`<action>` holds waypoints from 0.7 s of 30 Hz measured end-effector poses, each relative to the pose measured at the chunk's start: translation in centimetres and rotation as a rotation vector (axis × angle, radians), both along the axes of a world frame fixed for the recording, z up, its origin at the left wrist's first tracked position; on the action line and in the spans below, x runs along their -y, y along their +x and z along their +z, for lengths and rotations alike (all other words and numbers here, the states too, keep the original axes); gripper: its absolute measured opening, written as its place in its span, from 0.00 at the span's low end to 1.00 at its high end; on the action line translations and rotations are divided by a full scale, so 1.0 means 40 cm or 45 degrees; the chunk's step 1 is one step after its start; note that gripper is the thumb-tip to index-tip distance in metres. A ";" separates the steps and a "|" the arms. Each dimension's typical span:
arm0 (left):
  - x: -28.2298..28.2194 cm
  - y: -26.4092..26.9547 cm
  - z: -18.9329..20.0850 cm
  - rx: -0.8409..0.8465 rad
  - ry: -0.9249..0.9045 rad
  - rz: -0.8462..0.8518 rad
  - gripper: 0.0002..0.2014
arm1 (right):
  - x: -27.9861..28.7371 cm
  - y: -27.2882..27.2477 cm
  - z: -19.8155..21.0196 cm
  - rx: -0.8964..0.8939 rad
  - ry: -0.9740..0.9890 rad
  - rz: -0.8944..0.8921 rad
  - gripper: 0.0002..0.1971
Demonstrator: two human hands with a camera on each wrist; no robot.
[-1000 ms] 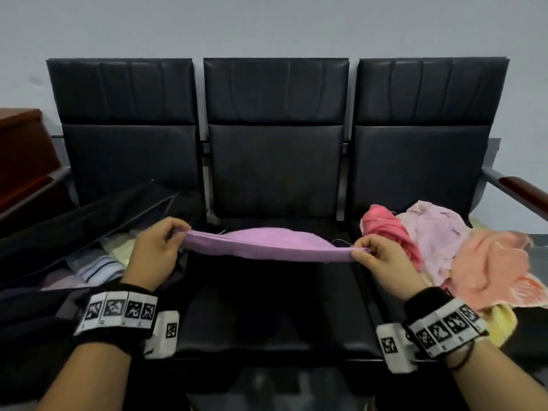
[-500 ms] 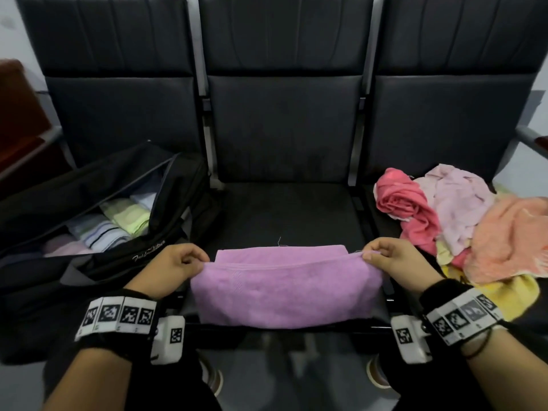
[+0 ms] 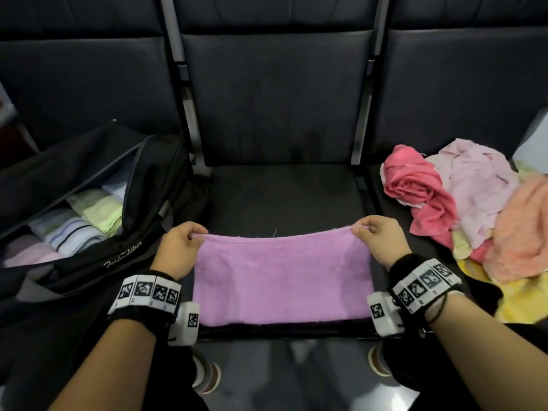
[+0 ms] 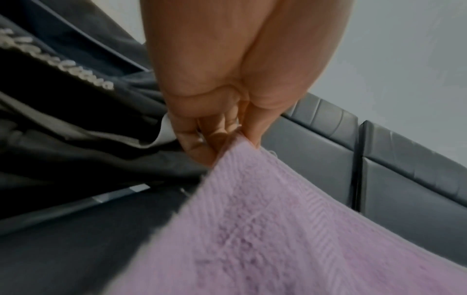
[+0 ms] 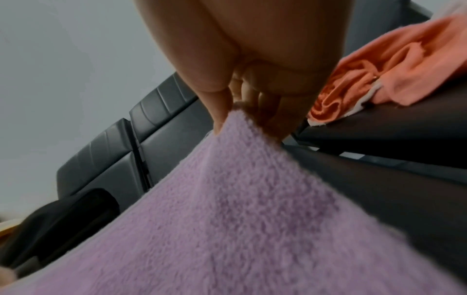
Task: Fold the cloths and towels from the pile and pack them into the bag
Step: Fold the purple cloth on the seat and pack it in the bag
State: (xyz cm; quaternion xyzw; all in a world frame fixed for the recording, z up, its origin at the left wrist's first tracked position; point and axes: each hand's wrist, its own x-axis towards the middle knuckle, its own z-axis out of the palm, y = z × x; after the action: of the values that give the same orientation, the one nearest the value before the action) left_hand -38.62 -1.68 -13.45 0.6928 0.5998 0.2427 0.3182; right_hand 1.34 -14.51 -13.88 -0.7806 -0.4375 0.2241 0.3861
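Three dark padded seats (image 3: 281, 203) stand joined before a grey wall (image 5: 63, 59).

Between the left hand (image 3: 178, 250) and the right hand (image 3: 378, 243) the span is filled by the purple towel (image 3: 281, 280), stretched taut over the front of the middle seat (image 3: 284, 197). Beyond the hands, bare seat surface is left open up to the backrest (image 3: 275, 96). Just left of the left hand the way is blocked by the open black bag (image 3: 89, 262). Right of the right hand, passage is blocked by the pile of cloths (image 3: 474, 209).
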 end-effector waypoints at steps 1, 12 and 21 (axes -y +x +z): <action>-0.008 0.010 -0.010 -0.016 -0.011 0.015 0.13 | -0.012 0.000 -0.010 0.046 -0.039 -0.003 0.10; 0.104 -0.004 -0.088 -0.350 -0.291 0.039 0.08 | 0.086 -0.022 -0.106 0.174 -0.569 0.037 0.08; 0.149 0.004 -0.084 -0.271 -0.302 0.037 0.12 | 0.123 -0.056 -0.070 -0.190 -0.456 -0.033 0.05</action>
State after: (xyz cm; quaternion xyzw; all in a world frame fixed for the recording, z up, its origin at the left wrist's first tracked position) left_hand -38.47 -7.65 -16.83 0.6634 0.6646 0.0998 0.3289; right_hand -0.88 -19.44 -16.69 -0.8235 -0.3507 0.3507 0.2754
